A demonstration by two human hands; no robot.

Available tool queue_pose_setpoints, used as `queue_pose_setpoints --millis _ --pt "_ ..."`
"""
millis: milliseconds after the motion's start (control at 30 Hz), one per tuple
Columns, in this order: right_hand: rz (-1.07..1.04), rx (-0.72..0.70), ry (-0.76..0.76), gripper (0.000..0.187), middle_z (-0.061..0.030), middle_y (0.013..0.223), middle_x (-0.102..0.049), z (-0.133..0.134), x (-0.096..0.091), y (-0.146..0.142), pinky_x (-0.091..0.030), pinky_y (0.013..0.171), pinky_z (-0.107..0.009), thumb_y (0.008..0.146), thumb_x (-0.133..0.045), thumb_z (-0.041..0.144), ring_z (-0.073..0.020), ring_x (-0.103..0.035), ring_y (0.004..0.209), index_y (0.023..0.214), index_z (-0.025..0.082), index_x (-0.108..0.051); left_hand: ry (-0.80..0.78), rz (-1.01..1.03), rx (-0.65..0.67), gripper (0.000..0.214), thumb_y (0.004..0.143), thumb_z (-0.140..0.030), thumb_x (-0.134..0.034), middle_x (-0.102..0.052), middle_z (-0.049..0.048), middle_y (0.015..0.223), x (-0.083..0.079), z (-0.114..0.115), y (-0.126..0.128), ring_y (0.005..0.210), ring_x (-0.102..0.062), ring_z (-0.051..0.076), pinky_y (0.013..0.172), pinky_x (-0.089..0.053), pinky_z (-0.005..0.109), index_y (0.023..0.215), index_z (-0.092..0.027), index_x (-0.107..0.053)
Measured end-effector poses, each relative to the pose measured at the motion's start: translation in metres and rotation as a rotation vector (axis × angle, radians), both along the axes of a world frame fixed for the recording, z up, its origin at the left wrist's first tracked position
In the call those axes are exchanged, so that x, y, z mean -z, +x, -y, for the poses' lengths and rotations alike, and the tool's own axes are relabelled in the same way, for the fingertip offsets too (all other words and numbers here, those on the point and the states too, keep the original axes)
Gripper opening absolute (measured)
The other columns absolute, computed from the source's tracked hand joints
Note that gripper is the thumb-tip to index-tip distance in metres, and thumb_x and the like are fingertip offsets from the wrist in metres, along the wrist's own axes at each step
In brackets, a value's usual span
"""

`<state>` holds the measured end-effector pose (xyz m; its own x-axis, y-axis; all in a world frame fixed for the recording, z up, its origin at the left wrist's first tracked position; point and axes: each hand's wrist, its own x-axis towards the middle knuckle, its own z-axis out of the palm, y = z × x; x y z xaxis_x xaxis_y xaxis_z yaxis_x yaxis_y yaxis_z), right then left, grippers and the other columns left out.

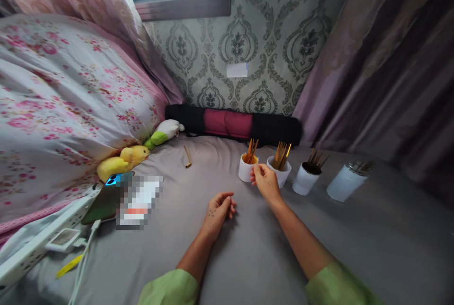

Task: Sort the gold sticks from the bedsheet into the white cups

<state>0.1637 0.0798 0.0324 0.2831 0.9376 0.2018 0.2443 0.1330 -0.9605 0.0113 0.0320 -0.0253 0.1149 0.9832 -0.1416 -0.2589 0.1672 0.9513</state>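
My right hand (265, 183) is at the white cup (245, 171) that stands leftmost in a row, fingertips pinched together at its right side. Whatever the pinch holds, if anything, is too small to make out. Thin brown sticks (251, 150) stand up in this cup. Just behind my right hand is a second white cup (284, 178) with more sticks (281, 154), partly covered by the hand. My left hand (217, 213) rests low over the grey sheet, in front of the first cup, its fingers loosely curled and a little apart, with nothing seen in them.
Further right stand a white cup (304, 181) with dark sticks and a tilted-looking white cup (344, 186) with silvery pieces. A small gold-coloured object (187, 158) lies left. Plush toys (124, 161), a phone (102, 203) and a power strip (46, 243) line the left side.
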Motion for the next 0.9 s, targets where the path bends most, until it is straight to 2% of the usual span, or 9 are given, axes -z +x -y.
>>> queue_pose_setpoints --millis 200,367,567,733,900 --pt "0.002 -0.063 -0.062 0.038 -0.0024 0.061 -0.059 0.011 0.03 -0.012 -0.042 0.04 -0.022 0.076 -0.042 0.052 -0.0133 -0.057 0.047 0.075 0.016 -0.056 0.023 0.012 0.022 0.043 0.068 -0.045 -0.059 -0.057 0.0012 0.068 0.009 -0.005 0.0 0.046 -0.047 0.006 0.041 -0.034 0.019 0.095 -0.012 -0.055" --pt "0.081 -0.047 -0.07 0.037 -0.002 0.058 -0.059 0.014 0.046 -0.015 -0.041 0.042 -0.023 0.078 -0.04 0.049 -0.0134 -0.055 0.046 0.074 0.017 -0.057 0.006 0.013 0.022 0.041 0.068 -0.043 -0.06 -0.057 0.0014 0.068 0.012 -0.008 0.0 0.046 -0.048 0.006 0.041 -0.035 0.019 0.093 -0.012 -0.055" --pt "0.176 -0.017 -0.059 0.037 -0.0034 0.057 -0.06 0.017 0.055 -0.015 -0.039 0.045 -0.023 0.079 -0.037 0.046 -0.0141 -0.054 0.047 0.07 0.017 -0.057 -0.093 0.048 0.056 0.03 0.067 -0.034 -0.063 -0.058 0.0019 0.065 0.002 -0.012 -0.001 0.047 -0.051 0.007 0.041 -0.035 0.019 0.087 -0.012 -0.055" --pt "0.187 -0.008 -0.077 0.038 -0.0041 0.057 -0.059 0.017 0.063 -0.014 -0.037 0.043 -0.023 0.08 -0.036 0.046 -0.0143 -0.054 0.047 0.07 0.016 -0.057 -0.175 -0.11 0.117 0.018 0.07 -0.026 -0.059 -0.059 0.0025 0.061 -0.009 -0.026 -0.006 0.043 -0.051 0.007 0.039 -0.036 0.019 0.08 -0.012 -0.053" --pt "0.18 -0.012 -0.086 0.038 -0.0035 0.058 -0.059 0.015 0.07 -0.014 -0.036 0.041 -0.022 0.081 -0.035 0.046 -0.0133 -0.053 0.046 0.07 0.017 -0.057 -0.161 -0.245 0.067 0.015 0.069 -0.024 -0.061 -0.059 0.0024 0.059 -0.016 -0.052 -0.019 0.041 -0.051 0.008 0.039 -0.035 0.019 0.076 -0.013 -0.053"
